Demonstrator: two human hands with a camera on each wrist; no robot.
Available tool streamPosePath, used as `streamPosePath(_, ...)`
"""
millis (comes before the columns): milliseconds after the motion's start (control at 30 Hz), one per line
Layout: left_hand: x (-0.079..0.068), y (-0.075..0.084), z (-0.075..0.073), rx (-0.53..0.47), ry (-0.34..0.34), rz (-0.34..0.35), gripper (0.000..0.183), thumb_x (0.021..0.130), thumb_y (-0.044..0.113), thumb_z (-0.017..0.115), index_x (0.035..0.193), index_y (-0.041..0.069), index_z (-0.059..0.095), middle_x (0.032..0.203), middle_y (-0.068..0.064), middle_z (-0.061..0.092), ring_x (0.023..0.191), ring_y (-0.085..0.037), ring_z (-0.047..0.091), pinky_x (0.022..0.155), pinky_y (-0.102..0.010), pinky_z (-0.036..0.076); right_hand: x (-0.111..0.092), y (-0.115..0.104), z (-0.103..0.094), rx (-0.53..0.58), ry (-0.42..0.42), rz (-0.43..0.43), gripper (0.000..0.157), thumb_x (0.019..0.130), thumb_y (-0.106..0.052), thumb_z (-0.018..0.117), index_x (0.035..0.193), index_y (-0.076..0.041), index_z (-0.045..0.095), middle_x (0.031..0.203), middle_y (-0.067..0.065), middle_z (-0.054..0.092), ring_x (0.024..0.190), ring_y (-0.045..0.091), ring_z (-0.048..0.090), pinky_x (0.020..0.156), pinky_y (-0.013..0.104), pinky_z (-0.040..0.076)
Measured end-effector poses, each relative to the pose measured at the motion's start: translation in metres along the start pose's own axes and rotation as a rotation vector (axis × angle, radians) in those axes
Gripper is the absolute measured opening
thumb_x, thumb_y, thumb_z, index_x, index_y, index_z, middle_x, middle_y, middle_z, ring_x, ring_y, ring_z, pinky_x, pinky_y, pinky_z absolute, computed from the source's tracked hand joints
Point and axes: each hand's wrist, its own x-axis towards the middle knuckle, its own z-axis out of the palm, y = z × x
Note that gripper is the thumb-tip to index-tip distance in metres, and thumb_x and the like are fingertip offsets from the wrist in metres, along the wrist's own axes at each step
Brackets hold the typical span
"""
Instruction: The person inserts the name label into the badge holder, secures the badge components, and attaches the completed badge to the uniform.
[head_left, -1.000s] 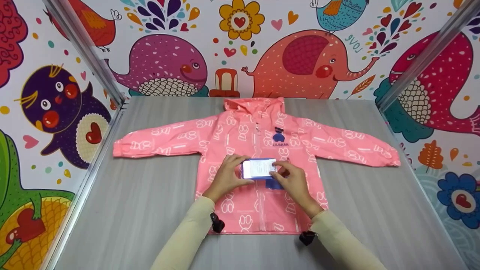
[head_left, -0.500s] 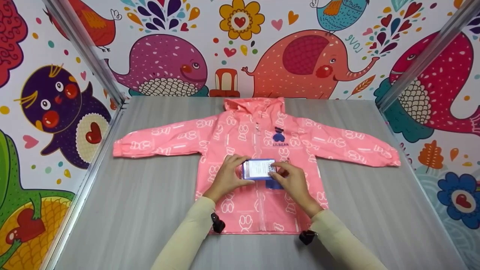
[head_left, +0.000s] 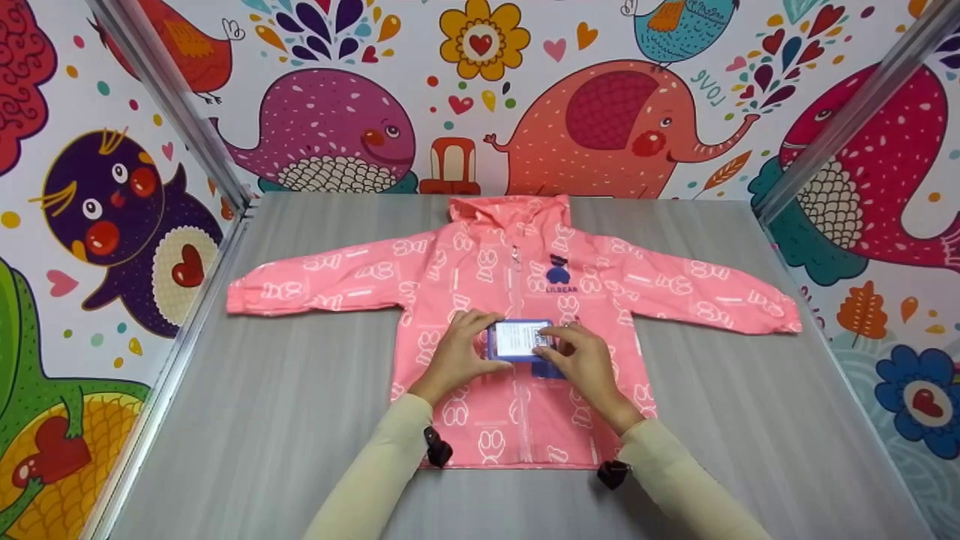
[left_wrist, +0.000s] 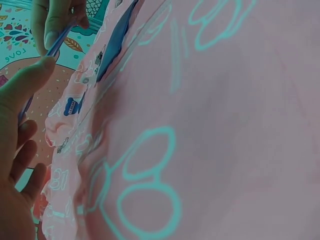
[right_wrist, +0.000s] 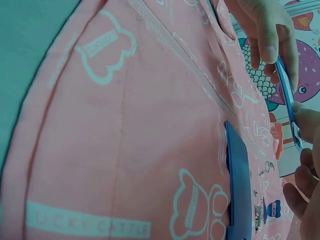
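A grey, wood-grained table (head_left: 300, 405) fills the lower part of the head view. Behind it and along both sides stand walls printed with a bright cartoon mural (head_left: 330, 127): a purple whale, a coral elephant, birds, flowers and hearts on white. Metal posts (head_left: 169, 105) slant down at the back corners.

A pink hooded jacket (head_left: 480, 416), patterned with white bear outlines, lies flat on the table, front up. Its hood points to the back wall and its hem to the person, with the zip running along that line; both sleeves spread wide, left and right. A dark blue bear logo (head_left: 559, 274) reading LILBEAR sits on the chest.

Above the jacket's middle is a blue-rimmed card (head_left: 516, 340), held clear of the fabric. Its long axis runs left to right, across the zip, and its white printed face turns up toward the person. The left hand (head_left: 459, 354) grips the left end between thumb and fingers; the right hand (head_left: 589, 365) pinches the right end. Just below the card, partly behind the right hand, a flat blue piece (head_left: 547, 370) rests on the jacket.
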Motion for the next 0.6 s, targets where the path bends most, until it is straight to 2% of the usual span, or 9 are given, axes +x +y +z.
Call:
streamPosePath(400, -0.0008, 0.0002, 0.0012, 0.005, 0.001, -0.002, 0.077, 0.062, 0.030, 0.093, 0.131, 0.012, 0.063, 0.120, -0.002, 0.063, 0.108, -0.020, 0.050, 0.098, -0.040, 0.049, -0.0003, -0.0014, 0.0020, -0.006, 0.024, -0.022, 0.032, 0.070, -0.019, 0.087, 0.100, -0.013, 0.078, 0.071, 0.001, 0.061, 0.061, 0.003, 0.048, 0.055, 0.019, 0.045)
streamPosePath(600, -0.0015, -0.0023, 0.0005, 0.004, -0.005, -0.027, 0.077, 0.063, 0.031, 0.093, 0.131, 0.014, 0.062, 0.122, -0.001, 0.063, 0.112, -0.020, 0.051, 0.101, -0.042, 0.048, 0.0017, 0.0009, -0.0015, 0.100, 0.048, 0.003, 0.025, 0.076, -0.020, 0.084, 0.100, -0.014, 0.079, 0.068, -0.002, 0.057, 0.061, 0.002, 0.045, 0.055, 0.018, 0.041)
